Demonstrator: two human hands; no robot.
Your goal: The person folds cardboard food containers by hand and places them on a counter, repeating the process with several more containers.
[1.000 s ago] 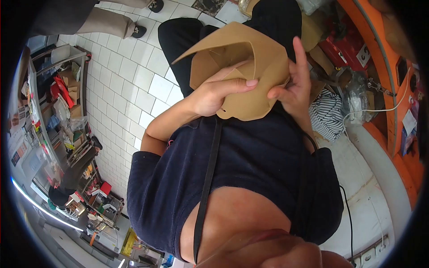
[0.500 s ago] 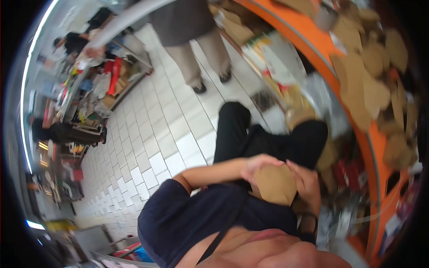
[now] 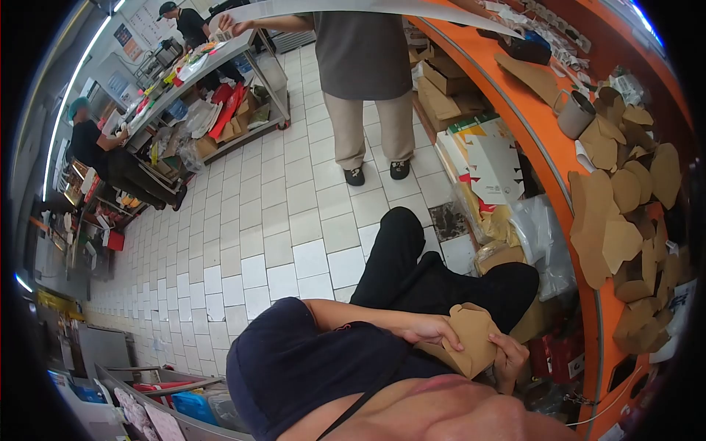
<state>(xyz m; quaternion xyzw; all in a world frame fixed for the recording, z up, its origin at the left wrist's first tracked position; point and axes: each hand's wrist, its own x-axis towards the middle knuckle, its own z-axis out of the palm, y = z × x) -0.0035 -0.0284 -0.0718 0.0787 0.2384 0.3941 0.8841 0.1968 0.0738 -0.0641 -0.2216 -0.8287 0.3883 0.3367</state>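
Note:
A brown cardboard food box (image 3: 473, 339), partly folded, is held above my lap, close to my chest. My left hand (image 3: 439, 332) grips its left side, with fingers lying over the front panel. At the box's right edge, my right hand (image 3: 508, 356) pinches the cardboard between thumb and fingers. Some upper flaps stand up from the box. Its underside is hidden from view.
On the orange counter (image 3: 507, 66) to the right lie many flat and folded cardboard pieces (image 3: 610, 220) and a grey mug (image 3: 576, 115). A person (image 3: 364, 66) stands ahead on the tiled floor. Two other people work at a cluttered metal table (image 3: 198, 66).
The view has steadied and shifted. The cardboard has turned from a smooth face to a box with raised flaps, and both hands have changed their hold on it.

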